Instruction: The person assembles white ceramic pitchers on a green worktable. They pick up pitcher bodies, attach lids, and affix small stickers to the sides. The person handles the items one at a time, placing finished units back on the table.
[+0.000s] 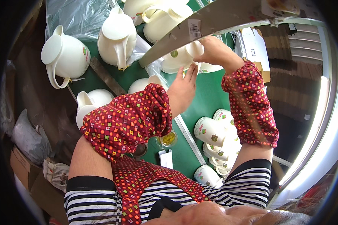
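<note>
A white pitcher [173, 56] with a printed side stands on the green worktop [210, 88], partly hidden behind a grey metal beam. My right hand [216, 52] reaches under the beam, its fingers curled around a projecting part at the pitcher's right side. Beside the pitcher's lower edge is my left hand [184, 89], its fingers stretched out; I cannot tell whether they touch it. More white lidded pitchers stand to the left: one pitcher [67, 52] at the far left, another pitcher [117, 37] nearer the middle. Several printed white mugs [210, 131] are grouped at the right, below my right forearm.
The metal beam [199, 28] slants across above the worktop. Clear plastic sheeting [73, 18] lies at the back left. Close to my body are a glass [169, 139] with yellow contents and a small white box [165, 159]. Stacked cardboard [289, 75] and a bright light tube [311, 129] flank the right.
</note>
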The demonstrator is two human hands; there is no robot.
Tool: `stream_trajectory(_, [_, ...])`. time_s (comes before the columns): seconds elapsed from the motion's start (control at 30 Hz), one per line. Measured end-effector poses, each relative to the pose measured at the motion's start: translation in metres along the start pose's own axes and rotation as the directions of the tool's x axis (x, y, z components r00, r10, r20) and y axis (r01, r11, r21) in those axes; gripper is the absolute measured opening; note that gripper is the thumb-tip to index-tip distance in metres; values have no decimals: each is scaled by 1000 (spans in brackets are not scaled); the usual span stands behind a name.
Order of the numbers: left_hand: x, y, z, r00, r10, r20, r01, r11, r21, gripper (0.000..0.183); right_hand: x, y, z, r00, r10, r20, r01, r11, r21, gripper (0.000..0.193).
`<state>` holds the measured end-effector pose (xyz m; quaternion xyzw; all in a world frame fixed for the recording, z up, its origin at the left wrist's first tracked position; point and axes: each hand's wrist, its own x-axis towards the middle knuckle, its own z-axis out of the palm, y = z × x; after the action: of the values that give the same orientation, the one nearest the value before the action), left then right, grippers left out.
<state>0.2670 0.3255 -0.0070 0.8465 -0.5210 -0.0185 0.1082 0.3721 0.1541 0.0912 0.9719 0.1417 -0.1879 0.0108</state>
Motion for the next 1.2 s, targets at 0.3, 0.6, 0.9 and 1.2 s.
stream_trajectory(0.3, [-1, -1, -3, 999, 10, 50, -10, 1000, 4, 54, -15, -10, 6, 985, -172, -8, 172, 984, -57, 75])
stream_trajectory(0.6, [0, -2, -9, 993, 24, 116, -21, 999, -29, 51, 0, -9, 22, 973, 229, -39, -230, 973, -13, 87])
stream_trajectory(0.9, [-1, -2, -9, 995, 37, 97, -36, 999, -15, 49, 12, -5, 15, 925, 380, 19, -370, 909, -193, 91])
stream_trajectory(1.2, [2, -2, -6, 986, 56, 157, -52, 998, -32, 48, 1, 0, 27, 963, 222, -152, -233, 971, -58, 59])
